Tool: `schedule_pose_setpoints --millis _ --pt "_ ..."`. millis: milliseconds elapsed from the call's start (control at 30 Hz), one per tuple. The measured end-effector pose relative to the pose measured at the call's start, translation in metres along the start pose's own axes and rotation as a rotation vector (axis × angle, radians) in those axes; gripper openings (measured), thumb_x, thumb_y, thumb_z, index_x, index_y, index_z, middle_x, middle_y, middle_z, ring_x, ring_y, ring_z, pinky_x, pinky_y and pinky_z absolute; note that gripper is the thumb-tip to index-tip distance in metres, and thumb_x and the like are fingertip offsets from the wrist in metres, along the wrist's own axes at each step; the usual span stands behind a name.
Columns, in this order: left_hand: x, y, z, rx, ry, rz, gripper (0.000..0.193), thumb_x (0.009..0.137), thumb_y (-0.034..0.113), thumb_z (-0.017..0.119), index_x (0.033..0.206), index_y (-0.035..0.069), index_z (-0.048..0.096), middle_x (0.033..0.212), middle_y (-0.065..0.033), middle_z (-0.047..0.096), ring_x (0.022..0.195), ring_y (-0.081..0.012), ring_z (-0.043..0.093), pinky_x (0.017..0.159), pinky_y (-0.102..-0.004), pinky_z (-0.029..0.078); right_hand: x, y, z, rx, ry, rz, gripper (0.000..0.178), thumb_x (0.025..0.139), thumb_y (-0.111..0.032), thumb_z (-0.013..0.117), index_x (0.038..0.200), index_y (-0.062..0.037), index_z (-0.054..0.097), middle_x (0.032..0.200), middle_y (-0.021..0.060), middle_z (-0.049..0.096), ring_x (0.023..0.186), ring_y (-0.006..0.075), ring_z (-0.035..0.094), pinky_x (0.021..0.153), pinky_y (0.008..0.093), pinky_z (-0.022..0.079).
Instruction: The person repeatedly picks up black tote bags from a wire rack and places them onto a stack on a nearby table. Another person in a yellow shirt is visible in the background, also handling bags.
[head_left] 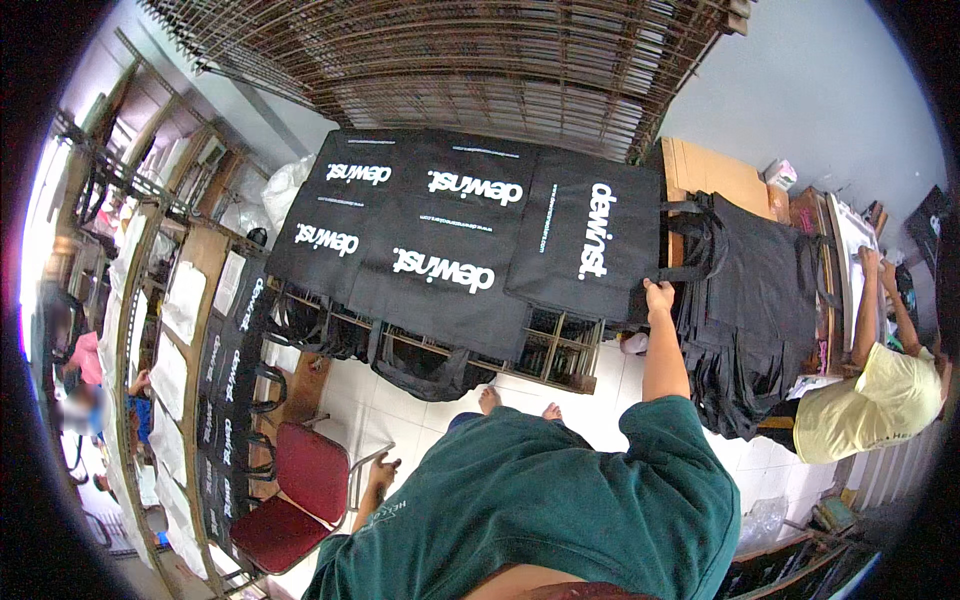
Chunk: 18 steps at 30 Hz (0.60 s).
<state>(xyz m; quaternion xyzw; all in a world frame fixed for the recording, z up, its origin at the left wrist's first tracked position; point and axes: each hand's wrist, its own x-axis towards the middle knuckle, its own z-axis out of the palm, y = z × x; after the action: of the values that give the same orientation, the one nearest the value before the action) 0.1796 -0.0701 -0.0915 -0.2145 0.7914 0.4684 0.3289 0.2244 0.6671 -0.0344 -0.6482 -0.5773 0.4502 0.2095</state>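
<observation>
My right hand (657,295) pinches the near corner of a black tote bag (560,250) with white print, beside its handle (690,272). The bag lies flat at the right end of a rack, and its handles stick out to the right. More printed black bags (440,240) cover the rack to its left, with dark handles (430,375) drooping over the near edge. Down at my side, my left hand (382,474) hangs with its fingers apart, holding nothing, close to a red chair (300,480).
A thick pile of black bags (750,310) lies on the right. Beyond it, a co-worker in a yellow shirt (870,405) bends over a white frame (850,240). Stacked wire racks (480,70) rise at the back. Along the left runs a long table (185,400) with white sheets and printed bags.
</observation>
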Motion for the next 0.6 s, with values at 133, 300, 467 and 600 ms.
schedule_pose_setpoints --millis 133,300,467,600 --pt "0.028 -0.022 -0.014 0.2 -0.024 0.316 0.059 0.073 0.016 0.073 0.124 0.001 0.046 0.073 -0.0072 0.061 0.063 -0.0139 0.056 0.056 -0.0264 0.046 -0.02 0.018 0.005 -0.16 0.218 -0.153 0.049 0.072 -0.02 0.068 0.114 -0.0001 0.053 0.106 0.0194 0.059 0.101 0.036 0.055 0.089 0.0393 0.042" --pt "0.005 0.246 0.073 0.037 -0.043 0.934 0.04 0.081 0.012 0.065 0.116 -0.001 0.051 0.093 -0.0073 0.06 0.084 -0.0134 0.057 0.076 -0.0281 0.047 -0.1 0.007 -0.019 0.007 0.327 -0.629 0.056 0.074 -0.015 0.064 0.124 -0.002 0.044 0.116 0.0188 0.049 0.106 0.0355 0.048 0.093 0.0414 0.037" --pt "-0.135 0.553 0.181 -0.314 -0.442 1.132 0.053 0.085 0.028 0.061 0.129 0.005 0.042 0.115 -0.0098 0.054 0.1 -0.0153 0.053 0.086 -0.0283 0.043 -0.143 0.04 -0.052 0.142 0.086 -0.685 0.048 0.078 -0.01 0.062 0.123 -0.0046 0.046 0.092 0.0133 0.06 0.085 0.024 0.058 0.079 0.0351 0.044" --pt "-0.176 0.716 0.241 -0.593 -0.894 1.011 0.067 0.088 0.039 0.054 0.136 0.003 0.024 0.128 -0.0173 0.044 0.115 -0.0287 0.047 0.092 -0.0368 0.044 -0.132 0.105 -0.094 0.239 0.11 -0.6 0.047 0.079 -0.012 0.062 0.123 -0.0042 0.046 0.082 0.0092 0.061 0.072 0.0172 0.058 0.07 0.0303 0.047"
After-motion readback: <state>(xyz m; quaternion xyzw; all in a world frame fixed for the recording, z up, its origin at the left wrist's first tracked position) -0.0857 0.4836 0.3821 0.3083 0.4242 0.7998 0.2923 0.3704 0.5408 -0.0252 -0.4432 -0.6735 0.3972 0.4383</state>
